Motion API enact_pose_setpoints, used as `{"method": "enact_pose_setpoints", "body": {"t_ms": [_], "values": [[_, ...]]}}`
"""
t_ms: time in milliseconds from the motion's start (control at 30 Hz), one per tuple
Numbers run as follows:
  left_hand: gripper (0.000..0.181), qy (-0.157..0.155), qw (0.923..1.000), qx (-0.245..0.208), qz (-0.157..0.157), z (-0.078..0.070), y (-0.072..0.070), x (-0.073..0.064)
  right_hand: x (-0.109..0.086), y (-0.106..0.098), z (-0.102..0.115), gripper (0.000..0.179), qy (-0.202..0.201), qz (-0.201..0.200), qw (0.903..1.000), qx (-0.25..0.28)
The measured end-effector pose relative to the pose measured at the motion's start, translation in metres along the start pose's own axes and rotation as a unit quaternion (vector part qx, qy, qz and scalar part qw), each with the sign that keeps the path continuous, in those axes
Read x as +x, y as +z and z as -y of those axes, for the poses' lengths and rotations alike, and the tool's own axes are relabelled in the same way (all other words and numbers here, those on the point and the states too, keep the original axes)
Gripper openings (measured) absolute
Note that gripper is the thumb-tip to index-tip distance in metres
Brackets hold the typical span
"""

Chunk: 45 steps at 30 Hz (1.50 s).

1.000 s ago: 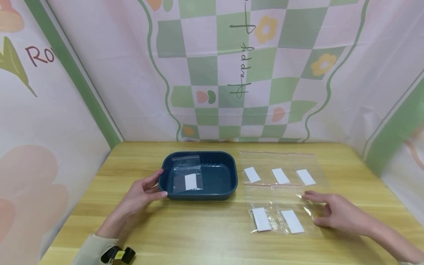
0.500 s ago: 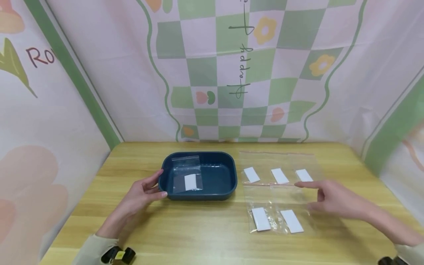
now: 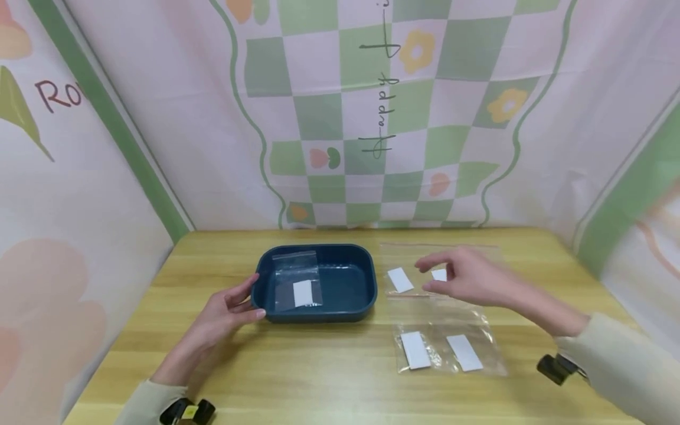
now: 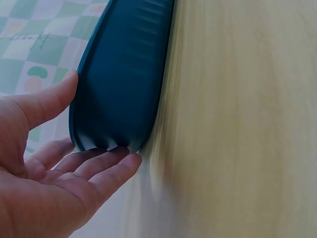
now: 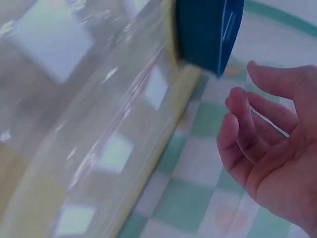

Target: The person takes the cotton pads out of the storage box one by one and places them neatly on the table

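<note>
A dark blue plastic box (image 3: 347, 289) stands on the table, its left end held between the spread thumb and fingers of my left hand (image 3: 225, 313). In the left wrist view the fingertips (image 4: 131, 161) lie against that end wall. Inside the box is a small clear zip bag (image 3: 287, 277) with a white card (image 3: 304, 293). My right hand (image 3: 475, 277), loosely curled and holding nothing, hovers above the back row of clear zip bags (image 3: 390, 254). It hides part of that row. Two more zip bags (image 3: 432, 319) with white cards (image 3: 416, 349) lie in front.
The wooden table (image 3: 319, 378) ends at a printed cloth backdrop (image 3: 361, 159), with cloth on both sides too. The bags overlap one another and sit just right of the box.
My right hand has moved left and away from me, from beside the front bags to over the back row. My left hand and the box stay put.
</note>
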<state>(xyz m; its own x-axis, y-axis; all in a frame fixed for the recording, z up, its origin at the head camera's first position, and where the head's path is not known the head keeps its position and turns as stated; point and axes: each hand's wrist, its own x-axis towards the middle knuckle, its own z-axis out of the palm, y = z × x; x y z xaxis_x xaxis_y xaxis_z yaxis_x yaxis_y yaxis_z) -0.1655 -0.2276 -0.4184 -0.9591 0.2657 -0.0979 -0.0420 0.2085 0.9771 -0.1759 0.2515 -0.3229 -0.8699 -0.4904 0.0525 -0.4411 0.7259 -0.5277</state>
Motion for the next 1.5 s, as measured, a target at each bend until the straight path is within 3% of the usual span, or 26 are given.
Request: {"method": "enact_pose_setpoints", "body": {"t_ms": [400,633,833,1133,1500], "values": [[0.080,-0.004,1.0000,0.000,0.001,-0.001,-0.001,0.001,0.067,0.024,0.043,0.032,-0.059,0.026,0.9979,-0.007],[0.079,-0.001,1.0000,0.001,0.004,-0.001,-0.004,0.000,0.100,0.034,0.059,0.040,-0.054,0.047,0.9973,-0.019],[0.080,0.009,0.9998,-0.007,0.017,0.000,-0.007,-0.001,0.125,0.039,0.070,0.041,-0.082,0.050,0.9951,-0.024],[0.081,0.019,0.9997,0.007,0.015,0.000,-0.008,0.003,0.157,0.055,0.074,0.047,-0.062,0.089,0.9900,-0.090],[0.082,-0.006,1.0000,0.007,0.000,0.001,-0.006,0.004,0.188,0.083,0.081,0.054,-0.051,0.143,0.9758,-0.157]]}}
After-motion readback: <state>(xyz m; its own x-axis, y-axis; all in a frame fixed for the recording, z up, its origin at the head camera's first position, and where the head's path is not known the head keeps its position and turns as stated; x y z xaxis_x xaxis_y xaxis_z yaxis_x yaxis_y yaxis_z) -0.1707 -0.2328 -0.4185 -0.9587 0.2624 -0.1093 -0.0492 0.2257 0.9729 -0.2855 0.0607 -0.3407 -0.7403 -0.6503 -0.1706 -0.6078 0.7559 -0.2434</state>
